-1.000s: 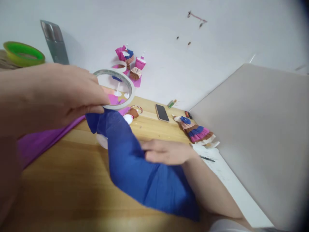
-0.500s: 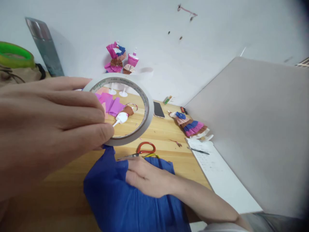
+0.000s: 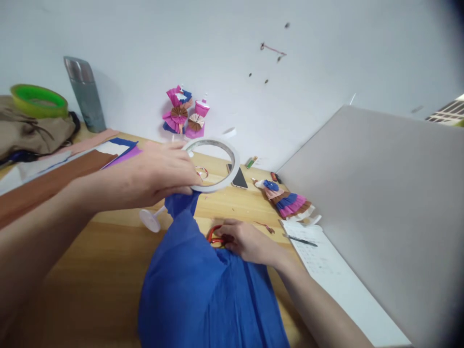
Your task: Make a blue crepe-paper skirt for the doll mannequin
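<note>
My left hand (image 3: 166, 169) is closed on the edge of a roll of white tape (image 3: 236, 166), held up over the table. The top of a sheet of blue crepe paper (image 3: 210, 299) reaches up to the roll just below my fingers; whether tape joins them I cannot tell. The rest of the paper hangs and spreads toward me. My right hand (image 3: 250, 241) has its fingers curled on the red handle of the scissors (image 3: 211, 234), at the paper's far edge. The blades are hidden. A white plastic stem with a round base (image 3: 150, 221) lies beside the paper.
Strips of coloured crepe paper (image 3: 68, 171) lie at left, near a green tape roll (image 3: 39, 101) and a flask (image 3: 87, 96). A phone (image 3: 239, 178), a ruffled paper dress (image 3: 290, 195) and a notebook with a pen (image 3: 302, 240) lie right, by a grey partition (image 3: 362, 203).
My left hand and the tape roll have moved away from my face. My right hand has gone from the blue paper to the scissors' handle. The view has tilted up.
</note>
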Action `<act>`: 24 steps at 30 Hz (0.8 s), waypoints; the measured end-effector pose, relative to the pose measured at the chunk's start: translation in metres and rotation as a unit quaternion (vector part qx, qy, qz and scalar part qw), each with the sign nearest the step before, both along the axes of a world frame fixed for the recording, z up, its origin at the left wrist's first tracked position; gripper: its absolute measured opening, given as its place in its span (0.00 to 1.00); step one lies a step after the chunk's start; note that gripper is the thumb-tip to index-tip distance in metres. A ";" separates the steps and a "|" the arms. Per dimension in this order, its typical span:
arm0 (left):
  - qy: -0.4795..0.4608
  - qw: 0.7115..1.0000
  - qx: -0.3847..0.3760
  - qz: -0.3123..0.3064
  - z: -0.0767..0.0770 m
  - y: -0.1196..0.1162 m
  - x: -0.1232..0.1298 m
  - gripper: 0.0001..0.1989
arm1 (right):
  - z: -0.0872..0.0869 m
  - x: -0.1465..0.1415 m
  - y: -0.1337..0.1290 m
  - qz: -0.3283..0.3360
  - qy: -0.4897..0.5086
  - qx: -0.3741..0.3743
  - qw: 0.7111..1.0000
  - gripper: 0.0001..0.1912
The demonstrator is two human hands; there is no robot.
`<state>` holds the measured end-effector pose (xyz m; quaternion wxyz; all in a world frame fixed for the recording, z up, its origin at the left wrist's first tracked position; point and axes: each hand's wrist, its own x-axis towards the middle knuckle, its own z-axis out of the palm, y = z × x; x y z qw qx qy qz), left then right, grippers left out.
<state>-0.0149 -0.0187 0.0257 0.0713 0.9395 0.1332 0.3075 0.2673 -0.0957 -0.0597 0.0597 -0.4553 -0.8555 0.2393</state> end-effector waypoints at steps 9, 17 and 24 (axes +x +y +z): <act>-0.089 0.995 -0.028 -0.045 -0.038 0.028 0.018 0.12 | 0.002 0.001 0.017 0.041 -0.089 -0.004 0.995 0.17; -0.055 0.991 0.097 -0.080 -0.038 0.014 0.027 0.12 | 0.004 0.029 0.041 -0.076 -0.077 0.045 0.993 0.17; -0.048 0.987 0.117 -0.104 -0.037 0.012 0.027 0.08 | 0.025 0.058 0.047 -0.142 0.080 0.088 0.983 0.29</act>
